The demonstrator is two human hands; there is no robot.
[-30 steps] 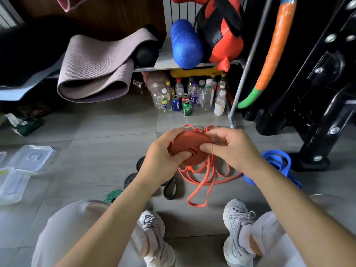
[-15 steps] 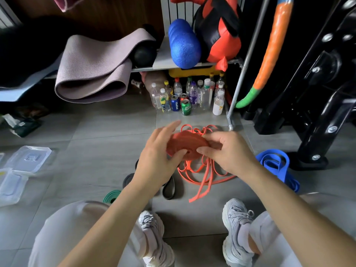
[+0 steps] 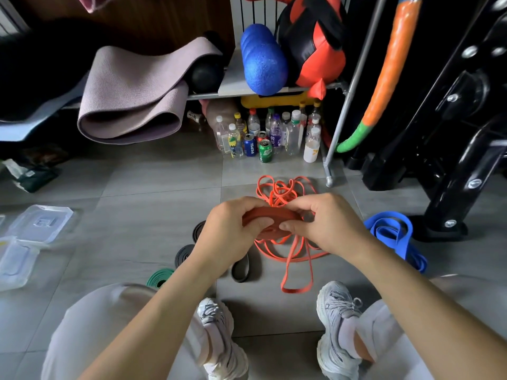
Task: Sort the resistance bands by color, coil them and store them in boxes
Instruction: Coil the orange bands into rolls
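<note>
Everything here is placed off the loose orange tangle [image 3: 277, 194] on the floor, since that's the middle of the mess. The clear boxes [image 3: 41, 223] are well off to its left, lids on as far as I can tell. The blue band [image 3: 389, 233] is heaped just to its right and not coiled yet.

Right above the tangle, both hands are on the orange coil [image 3: 270, 216]. The left hand [image 3: 227, 234] has its fingers curled round the left side with the thumb pressing on top. The right hand [image 3: 326, 226] pinches the near right edge between thumb and fingers.

My guess is this stuff is light, floppy and springy rubber, so the coil wants to unwind the second you let go. I'd clamp across the flat faces and trap the loose tail, not grab the rim. It looks grippy rather than slippery, and not fragile.

The black coils [image 3: 184, 255] sit to the tangle's left, and the green coil [image 3: 159, 277] is further left and nearer me. Both are wound already.
</note>
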